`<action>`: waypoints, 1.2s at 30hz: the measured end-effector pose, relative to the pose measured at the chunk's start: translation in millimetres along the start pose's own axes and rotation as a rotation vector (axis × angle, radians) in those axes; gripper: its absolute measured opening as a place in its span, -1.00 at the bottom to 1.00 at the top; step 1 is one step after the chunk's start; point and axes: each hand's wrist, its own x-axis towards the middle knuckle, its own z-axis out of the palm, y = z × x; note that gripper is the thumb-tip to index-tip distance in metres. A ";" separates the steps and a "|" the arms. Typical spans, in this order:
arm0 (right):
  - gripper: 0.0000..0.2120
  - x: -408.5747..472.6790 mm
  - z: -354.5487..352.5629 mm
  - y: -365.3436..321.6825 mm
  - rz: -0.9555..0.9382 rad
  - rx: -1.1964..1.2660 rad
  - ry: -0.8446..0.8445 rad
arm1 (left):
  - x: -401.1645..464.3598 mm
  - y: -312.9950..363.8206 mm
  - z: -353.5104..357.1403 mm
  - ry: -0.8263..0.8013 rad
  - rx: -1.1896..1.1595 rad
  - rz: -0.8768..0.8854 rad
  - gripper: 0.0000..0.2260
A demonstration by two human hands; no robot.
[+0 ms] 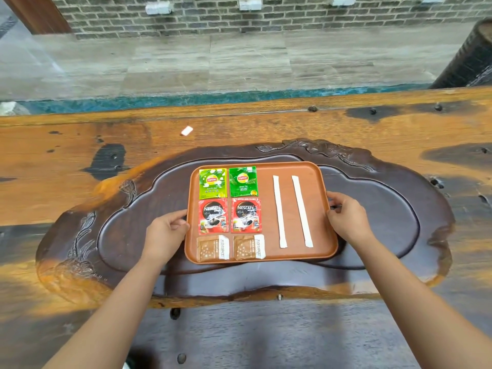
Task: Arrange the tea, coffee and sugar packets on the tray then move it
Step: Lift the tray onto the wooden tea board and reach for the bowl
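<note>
An orange-brown tray (266, 182) rests in the hollow of a dark carved wooden tea board (386, 217). On its left half lie two green Lipton tea packets (213, 183) (243, 181), below them two red Nescafe coffee packets (213, 216) (246, 215), and at the front two brown sugar packets (212, 248) (249, 247). Two long white paper sticks (279, 211) (302, 211) lie side by side on the right half. My left hand (166, 233) grips the tray's left rim. My right hand (347, 217) grips its right rim.
The tea board sits on a long orange-and-black wooden table (239, 123). A small white scrap (187, 130) lies on the table behind the board. Beyond the table's far edge are a stone floor and a brick wall. A dark woven object (471, 57) stands at the far right.
</note>
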 end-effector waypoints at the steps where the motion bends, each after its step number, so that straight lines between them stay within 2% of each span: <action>1: -0.54 0.0 0.1 -0.2 0.003 -0.005 -0.002 | 0.8 -0.7 -0.3 -0.002 -0.004 -0.003 -0.71; 7: -0.60 -5.0 -2.1 0.8 0.035 -0.068 0.010 | -3.1 -6.4 -6.9 -0.028 -0.089 -0.042 -0.80; 12: -0.69 -43.9 4.3 -11.2 -0.034 -0.151 0.069 | -43.8 -13.9 -19.9 -0.041 -0.090 -0.018 -0.87; 16: -0.78 -102.3 30.2 -36.9 -0.228 -0.152 0.055 | -101.7 -27.2 -20.0 0.033 0.123 0.122 -0.86; 20: -0.88 -162.2 63.7 -56.7 -0.457 -0.285 -0.006 | -157.1 -45.8 -22.2 0.110 0.409 0.265 -0.73; 23: -0.73 -194.3 88.3 -58.2 -0.591 -0.345 -0.076 | -185.1 -64.5 -28.8 0.213 0.507 0.284 -0.73; 25: -0.70 -209.9 102.6 -53.6 -0.666 -0.377 -0.095 | -197.5 -82.2 -36.3 0.287 0.517 0.297 -0.75; 28: -0.67 -224.1 118.0 -42.3 -0.746 -0.440 -0.124 | -212.1 -110.5 -55.1 0.333 0.591 0.257 -0.72; 32: -0.60 -226.1 132.4 -21.8 -0.756 -0.555 -0.279 | -219.9 -146.2 -80.0 0.283 0.655 0.113 -0.62; 34: -0.56 -224.3 136.8 -13.3 -0.735 -0.610 -0.340 | -222.7 -159.2 -87.2 0.287 0.605 0.036 -0.63; 36: -0.53 -222.7 139.7 -6.6 -0.720 -0.641 -0.379 | -226.9 -163.9 -91.3 0.302 0.442 -0.086 -0.74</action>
